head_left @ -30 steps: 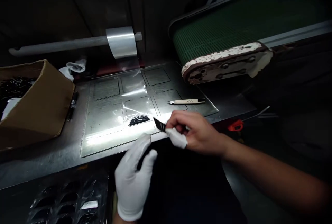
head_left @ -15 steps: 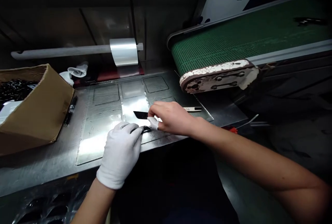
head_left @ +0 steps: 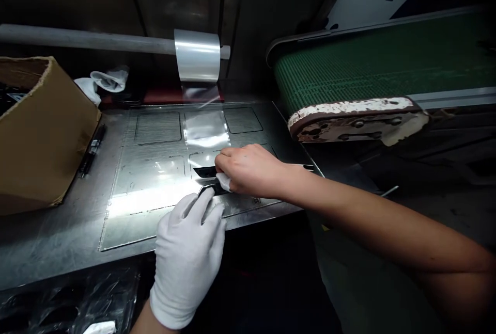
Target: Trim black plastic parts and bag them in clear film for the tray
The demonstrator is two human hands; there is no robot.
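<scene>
My left hand (head_left: 189, 251), in a white glove, has its fingers apart. One fingertip rests on a small glossy black piece (head_left: 208, 188) near the plate's front edge. My right hand (head_left: 250, 171) is bare except for a white covering on the thumb. Its fingers are closed on a flat black strip with a slanted tip (head_left: 204, 171), just behind the glossy piece; the strip's other end is hidden. Beneath both hands lies the clear-topped plate (head_left: 135, 189) with outlined rectangles. A pale slim stick (head_left: 306, 167) shows partly behind my right wrist.
A roll of clear film (head_left: 198, 58) hangs on a bar, its strip (head_left: 205, 127) running onto the plate. At left stand a cardboard box (head_left: 54, 138) and a black pen (head_left: 93, 150). The green conveyor (head_left: 349, 76) juts in at right. A plastic tray (head_left: 70, 298) lies below.
My left fingers have spread, and the hand has drawn back toward me from the glossy piece, still touching it. My right hand keeps its hold on the strip. The view has shifted closer.
</scene>
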